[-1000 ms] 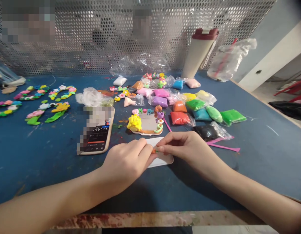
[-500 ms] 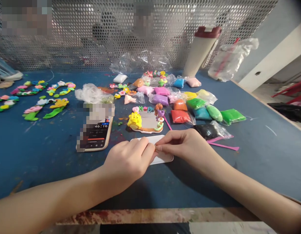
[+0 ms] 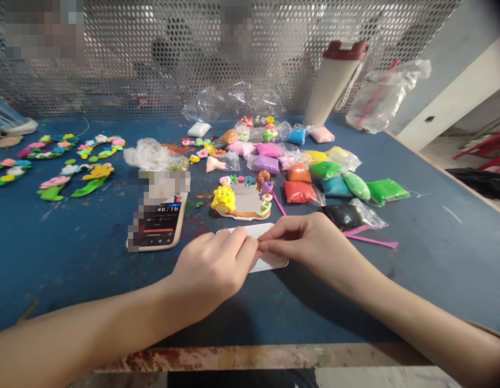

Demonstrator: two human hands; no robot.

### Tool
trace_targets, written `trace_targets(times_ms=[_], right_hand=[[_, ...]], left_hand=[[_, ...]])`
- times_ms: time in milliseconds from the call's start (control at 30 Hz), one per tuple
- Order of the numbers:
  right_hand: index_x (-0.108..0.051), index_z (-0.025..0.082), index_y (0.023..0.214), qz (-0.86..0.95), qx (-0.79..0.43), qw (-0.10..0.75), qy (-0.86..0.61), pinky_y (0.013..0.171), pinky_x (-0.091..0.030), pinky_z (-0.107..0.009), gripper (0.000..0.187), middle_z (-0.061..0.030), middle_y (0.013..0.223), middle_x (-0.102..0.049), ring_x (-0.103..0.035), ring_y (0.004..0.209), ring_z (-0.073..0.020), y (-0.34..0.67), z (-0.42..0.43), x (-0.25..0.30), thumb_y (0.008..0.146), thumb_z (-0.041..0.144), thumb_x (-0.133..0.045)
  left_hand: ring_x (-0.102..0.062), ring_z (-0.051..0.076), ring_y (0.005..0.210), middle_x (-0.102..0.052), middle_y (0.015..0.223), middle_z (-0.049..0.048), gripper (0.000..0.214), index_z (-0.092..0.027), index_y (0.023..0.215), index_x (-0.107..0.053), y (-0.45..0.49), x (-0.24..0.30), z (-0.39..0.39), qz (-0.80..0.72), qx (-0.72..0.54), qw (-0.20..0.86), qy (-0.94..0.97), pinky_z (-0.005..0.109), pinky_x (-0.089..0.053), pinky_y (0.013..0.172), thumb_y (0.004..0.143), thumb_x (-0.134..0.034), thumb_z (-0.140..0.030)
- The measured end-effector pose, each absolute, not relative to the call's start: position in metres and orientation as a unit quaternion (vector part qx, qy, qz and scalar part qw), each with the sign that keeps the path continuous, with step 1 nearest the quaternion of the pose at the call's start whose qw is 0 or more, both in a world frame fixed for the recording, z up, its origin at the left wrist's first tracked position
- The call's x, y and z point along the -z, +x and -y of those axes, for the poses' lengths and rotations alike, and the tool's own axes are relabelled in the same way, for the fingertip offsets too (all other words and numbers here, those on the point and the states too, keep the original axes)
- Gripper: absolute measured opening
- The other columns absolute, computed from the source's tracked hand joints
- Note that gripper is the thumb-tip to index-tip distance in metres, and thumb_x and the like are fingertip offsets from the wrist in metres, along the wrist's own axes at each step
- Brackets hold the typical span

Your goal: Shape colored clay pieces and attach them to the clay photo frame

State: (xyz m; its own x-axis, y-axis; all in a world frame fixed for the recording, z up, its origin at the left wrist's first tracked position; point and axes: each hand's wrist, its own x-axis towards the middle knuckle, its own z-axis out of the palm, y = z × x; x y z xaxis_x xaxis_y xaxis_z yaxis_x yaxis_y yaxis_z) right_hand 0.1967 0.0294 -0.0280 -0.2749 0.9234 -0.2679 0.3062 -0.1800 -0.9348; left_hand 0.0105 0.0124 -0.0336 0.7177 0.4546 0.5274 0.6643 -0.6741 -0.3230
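My left hand point(image 3: 213, 267) and my right hand point(image 3: 304, 240) meet fingertip to fingertip over a small white board point(image 3: 269, 261) on the blue table point(image 3: 72, 237). Both pinch a tiny piece of clay between them; it is almost wholly hidden by the fingers now. Just beyond the hands lies a clay-decorated frame point(image 3: 244, 202) with a yellow figure at its left corner. A phone point(image 3: 158, 226) with its screen lit lies to the left of my left hand.
Several bags of coloured clay point(image 3: 334, 183) and a black one point(image 3: 347, 215) lie at the right, with pink modelling tools point(image 3: 373, 242). Clay flower garlands point(image 3: 63, 167) lie at the left. A cream bottle point(image 3: 334, 81) and plastic bags stand by the perforated metal screen point(image 3: 152, 54).
The orange-and-green bit seen between my fingertips a second ago is now covered by them. The hands have barely moved; the view shifted slightly.
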Motion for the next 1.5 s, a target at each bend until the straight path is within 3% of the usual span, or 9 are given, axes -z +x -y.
trace_targets(times_ms=[267, 433, 1133, 1300, 1500], right_hand=[[-0.077, 0.020, 0.080, 0.564, -0.566, 0.308, -0.516, 0.065, -0.047, -0.027, 0.015, -0.0016, 0.079, -0.074, -0.064, 0.072, -0.0165, 0.1996, -0.0323, 0.0236, 0.072, 0.031, -0.073], [-0.075, 0.021, 0.077, 0.572, -0.565, 0.327, -0.496, 0.061, -0.044, -0.024, 0.010, 0.0005, 0.074, -0.071, -0.061, 0.067, -0.0133, 0.2019, -0.0321, 0.0238, 0.075, 0.029, -0.069], [-0.068, 0.019, 0.074, 0.613, -0.541, 0.297, -0.493, 0.062, -0.043, -0.026, 0.011, -0.0006, 0.073, -0.068, -0.059, 0.068, -0.0147, 0.1985, -0.0281, 0.0251, 0.078, 0.029, -0.068], [-0.063, 0.019, 0.090, 0.554, -0.557, 0.362, -0.502, 0.070, -0.048, -0.026, 0.015, -0.0019, 0.086, -0.069, -0.064, 0.078, -0.0152, 0.1972, -0.0285, 0.0209, 0.081, 0.032, -0.063], [-0.056, 0.020, 0.097, 0.530, -0.632, 0.349, -0.445, 0.075, -0.053, -0.028, 0.026, -0.0027, 0.091, -0.070, -0.067, 0.083, -0.0155, 0.1956, -0.0268, 0.0266, 0.075, 0.021, -0.070]], left_hand=[[-0.053, 0.016, 0.049, -0.054, 0.057, -0.0025, 0.022, -0.018, 0.069, -0.055, 0.0089, 0.0334, -0.0131, 0.318, 0.212, 0.235, -0.894, 0.030, -0.034, 0.046, 0.090, -0.057, -0.022], [-0.055, 0.016, 0.049, -0.056, 0.057, -0.0021, 0.021, -0.017, 0.071, -0.057, 0.0075, 0.0328, -0.0130, 0.320, 0.216, 0.229, -0.894, 0.030, -0.035, 0.046, 0.091, -0.057, -0.024], [-0.053, 0.015, 0.048, -0.052, 0.055, -0.0028, 0.025, -0.019, 0.066, -0.053, 0.0111, 0.0310, -0.0126, 0.319, 0.211, 0.234, -0.894, 0.030, -0.035, 0.045, 0.090, -0.057, -0.023], [-0.054, 0.016, 0.048, -0.055, 0.058, -0.0016, 0.025, -0.018, 0.068, -0.056, 0.0095, 0.0326, -0.0124, 0.352, 0.216, 0.195, -0.890, 0.029, -0.037, 0.046, 0.092, -0.054, -0.025], [-0.054, 0.016, 0.046, -0.058, 0.059, -0.0012, 0.025, -0.018, 0.069, -0.057, 0.0095, 0.0314, -0.0138, 0.374, 0.218, 0.199, -0.879, 0.030, -0.036, 0.044, 0.092, -0.051, -0.026]])
